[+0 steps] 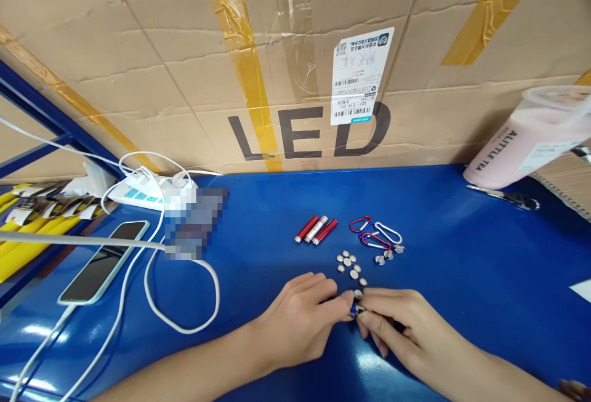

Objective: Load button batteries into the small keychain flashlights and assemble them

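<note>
Both hands [353,322] pinch one small blue piece [353,310] — button cells [349,263], red tubes [316,230] beyond.

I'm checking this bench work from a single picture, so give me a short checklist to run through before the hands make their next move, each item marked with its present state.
1. Small blue piece pinched between left hand and right hand: ok.
2. Button cells lying loose just beyond the fingertips: ok.
3. Three red tubes side by side, apart from the hands: ok.
4. Carabiner clips grouped right of the tubes: ok.
5. Cell seated in the piece: cannot tell.
6. White cable away from the hands: ok.
</note>
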`<state>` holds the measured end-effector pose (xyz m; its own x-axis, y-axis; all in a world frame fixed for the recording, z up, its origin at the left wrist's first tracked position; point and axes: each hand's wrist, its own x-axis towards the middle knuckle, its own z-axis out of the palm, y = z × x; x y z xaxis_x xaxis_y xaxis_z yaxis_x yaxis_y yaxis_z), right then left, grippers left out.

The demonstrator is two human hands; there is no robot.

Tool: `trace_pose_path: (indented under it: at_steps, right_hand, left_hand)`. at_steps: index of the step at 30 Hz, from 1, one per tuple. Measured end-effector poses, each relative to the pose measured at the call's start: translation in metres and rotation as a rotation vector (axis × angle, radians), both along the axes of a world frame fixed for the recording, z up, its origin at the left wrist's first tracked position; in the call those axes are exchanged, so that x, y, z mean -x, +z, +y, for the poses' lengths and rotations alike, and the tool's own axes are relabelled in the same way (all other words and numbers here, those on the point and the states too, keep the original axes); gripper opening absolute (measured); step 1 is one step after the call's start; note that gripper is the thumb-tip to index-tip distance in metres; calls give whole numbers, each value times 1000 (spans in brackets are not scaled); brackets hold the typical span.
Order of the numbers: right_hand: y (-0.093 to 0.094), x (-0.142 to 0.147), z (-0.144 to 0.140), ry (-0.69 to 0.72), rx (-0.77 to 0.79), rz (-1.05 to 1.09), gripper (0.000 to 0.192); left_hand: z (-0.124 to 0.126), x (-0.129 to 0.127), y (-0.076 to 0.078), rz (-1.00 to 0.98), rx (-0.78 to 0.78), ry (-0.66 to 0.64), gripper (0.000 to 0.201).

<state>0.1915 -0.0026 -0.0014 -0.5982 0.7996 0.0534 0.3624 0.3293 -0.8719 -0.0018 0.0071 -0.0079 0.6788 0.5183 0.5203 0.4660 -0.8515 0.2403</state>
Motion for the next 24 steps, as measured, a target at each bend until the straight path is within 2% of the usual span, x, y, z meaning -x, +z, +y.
trace_pose_path:
  at_steps: [3,7,16,19,24]
  right_hand:
    - [-2,0,-2,3,135,45,35]
    - [-3,-1,-2,-1,202,86,39]
    - [-2,0,-1,-80,99,69,38]
    - [-1,-1,2,-126,-18,45,40]
    - [5,-4,7,-308,-346,60,31]
  left_hand:
    - [0,0,0,-7,4,9,29]
    - [-1,0,1,13,48,-3,30]
    - [2,0,3,-115,152,-11,27]
    - [2,0,2,-135,186,-1,25]
    - [0,0,1,-193,235,24,21]
